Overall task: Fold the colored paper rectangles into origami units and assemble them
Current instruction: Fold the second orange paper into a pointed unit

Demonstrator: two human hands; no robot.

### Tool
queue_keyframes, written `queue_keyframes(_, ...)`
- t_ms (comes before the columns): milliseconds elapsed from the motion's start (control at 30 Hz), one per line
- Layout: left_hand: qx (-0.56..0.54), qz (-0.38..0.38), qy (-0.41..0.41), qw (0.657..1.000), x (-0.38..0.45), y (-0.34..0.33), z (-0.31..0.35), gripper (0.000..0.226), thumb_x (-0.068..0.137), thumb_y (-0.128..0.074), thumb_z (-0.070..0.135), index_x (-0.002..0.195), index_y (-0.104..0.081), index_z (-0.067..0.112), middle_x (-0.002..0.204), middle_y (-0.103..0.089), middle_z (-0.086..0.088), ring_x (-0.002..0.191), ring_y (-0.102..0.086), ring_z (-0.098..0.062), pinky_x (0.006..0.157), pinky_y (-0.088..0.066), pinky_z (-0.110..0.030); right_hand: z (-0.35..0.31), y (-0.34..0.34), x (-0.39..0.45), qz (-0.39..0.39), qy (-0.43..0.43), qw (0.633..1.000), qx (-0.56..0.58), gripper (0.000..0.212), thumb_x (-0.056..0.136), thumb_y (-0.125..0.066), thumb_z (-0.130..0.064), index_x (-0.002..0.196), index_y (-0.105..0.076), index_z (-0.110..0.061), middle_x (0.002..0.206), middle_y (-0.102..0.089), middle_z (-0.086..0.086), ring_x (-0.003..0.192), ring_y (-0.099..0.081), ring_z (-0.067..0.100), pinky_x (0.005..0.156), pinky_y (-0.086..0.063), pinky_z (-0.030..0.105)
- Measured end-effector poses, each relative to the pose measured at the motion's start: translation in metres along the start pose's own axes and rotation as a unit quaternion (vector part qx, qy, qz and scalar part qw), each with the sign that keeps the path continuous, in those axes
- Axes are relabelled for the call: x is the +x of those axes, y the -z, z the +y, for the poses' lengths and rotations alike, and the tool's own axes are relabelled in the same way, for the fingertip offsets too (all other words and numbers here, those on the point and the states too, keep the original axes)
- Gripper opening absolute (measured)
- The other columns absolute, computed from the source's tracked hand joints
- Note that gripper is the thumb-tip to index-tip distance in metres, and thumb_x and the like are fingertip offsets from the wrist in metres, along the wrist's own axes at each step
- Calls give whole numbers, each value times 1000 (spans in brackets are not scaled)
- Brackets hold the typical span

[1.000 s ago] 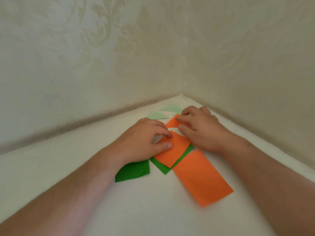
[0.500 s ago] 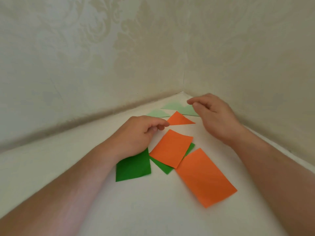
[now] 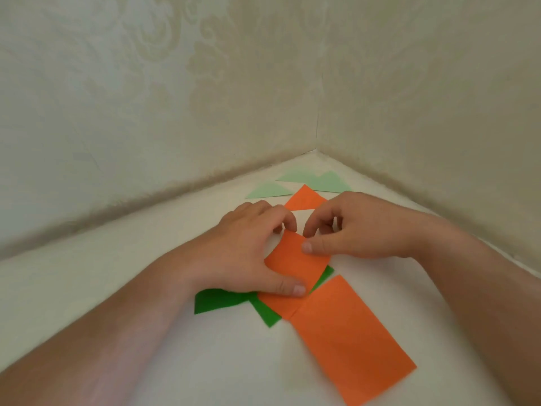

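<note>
Gripping orange paper (image 3: pixel 295 260) edges, both hands, wall corner (image 3: pixel 317 136) close

Walls (image 3: pixel 146 98): two met in a corner, pale cream damask relief wallpaper.
Bench (image 3: pixel 87 282): plain off-white surface.
Light: soft, even.
</note>
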State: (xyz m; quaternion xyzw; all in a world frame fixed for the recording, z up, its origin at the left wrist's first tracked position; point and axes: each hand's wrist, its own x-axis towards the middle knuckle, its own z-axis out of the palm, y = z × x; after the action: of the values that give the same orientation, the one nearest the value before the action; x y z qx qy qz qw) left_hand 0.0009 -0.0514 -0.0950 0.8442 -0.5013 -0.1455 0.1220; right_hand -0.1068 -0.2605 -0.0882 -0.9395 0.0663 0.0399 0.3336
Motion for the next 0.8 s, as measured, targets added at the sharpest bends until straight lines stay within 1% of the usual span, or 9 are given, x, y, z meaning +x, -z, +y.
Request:
queue_keyframes(67, -47, 23, -7, 999, -2, 0, 3, 70, 56, -83, 76, 108, -42, 52, 108, -50, 23, 104, -48, 0, 87, -50, -32, -3, -2, -1, -25, 30, 999, 28, 20, 79, -83, -51, 90, -76, -36, 72, -64, -8, 59, -49, -1, 60, -42, 21)
queue_keyframes(167, -133, 73, -9, 988, -3, -1, 7, 60, 67, -91, 52, 105, -46, 46, 88, -64, 16, 73, -58, 0, 63, -51, -27, -8, -6, -1, -37, 62, 994, 87, 12, 83, -85, -35, 83, -75, -28, 58, -57, -19, 55, -49, -1, 58, -38, 17)
queue_keyframes(233, -237, 95, -9, 967, -3, 1, 7, 51, 79, -88, 35, 110, -49, 44, 91, -73, 13, 74, -67, -4, 65, -57, -30, -9, -7, 2, -21, 71, 986, 146, 15, 86, -83, -32, 86, -77, -19, 68, -66, -5, 64, -55, 3, 65, -42, 24)
queue_keyframes(300, -369, 111, -17, 923, -3, 3, 4, 46, 83, -86, 24, 115, -55, 35, 95, -78, -2, 83, -74, -20, 72, -61, -38, -7, -5, 3, 6, 67, 968, 240, 21, 87, -81, -32, 88, -76, -12, 80, -67, 14, 73, -56, 12, 71, -43, 30)
queue_keyframes(367, -449, 143, -28, 882, -3, 6, 0, 37, 82, -81, 20, 114, -64, 23, 96, -79, -7, 85, -74, -25, 77, -60, -37, -6, -1, 4, 29, 51, 943, 327, 31, 84, -79, -38, 94, -73, -9, 79, -62, 7, 71, -51, 13, 69, -39, 29)
queue_keyframes(467, -503, 173, -54, 845, -5, 9, -4, 16, 79, -79, 16, 94, -75, 20, 90, -75, -3, 84, -68, -16, 78, -56, -26, -6, 2, 3, 43, 58, 902, 425, 34, 80, -78, -44, 92, -70, -13, 81, -60, 3, 71, -50, 14, 67, -39, 28)
queue_keyframes(533, -539, 176, -69, 821, -6, 10, -7, 18, 76, -83, 20, 94, -78, 20, 95, -75, -7, 90, -69, -21, 84, -58, -32, -10, 2, 2, 42, 66, 873, 481, 22, 87, -72, -39, 81, -68, -18, 76, -60, 1, 67, -52, 14, 66, -39, 29)
queue_keyframes(633, -605, 170, -95, 772, -8, 13, -7, 26, 72, -87, 22, 97, -81, 19, 101, -78, -7, 95, -73, -22, 84, -60, -35, -14, 0, 1, 12, 74, 840, 538, 21, 92, -67, -35, 78, -69, -19, 75, -60, 2, 66, -56, 16, 66, -41, 32)
queue_keyframes(800, -671, 164, -102, 716, -11, 19, -6, 28, 68, -88, 19, 95, -81, 17, 103, -78, -10, 97, -74, -23, 82, -60, -35, -17, -4, -1, -28, 92, 857, 507, 10, 88, -68, -26, 82, -72, -18, 82, -65, 1, 71, -58, 16, 66, -45, 28)
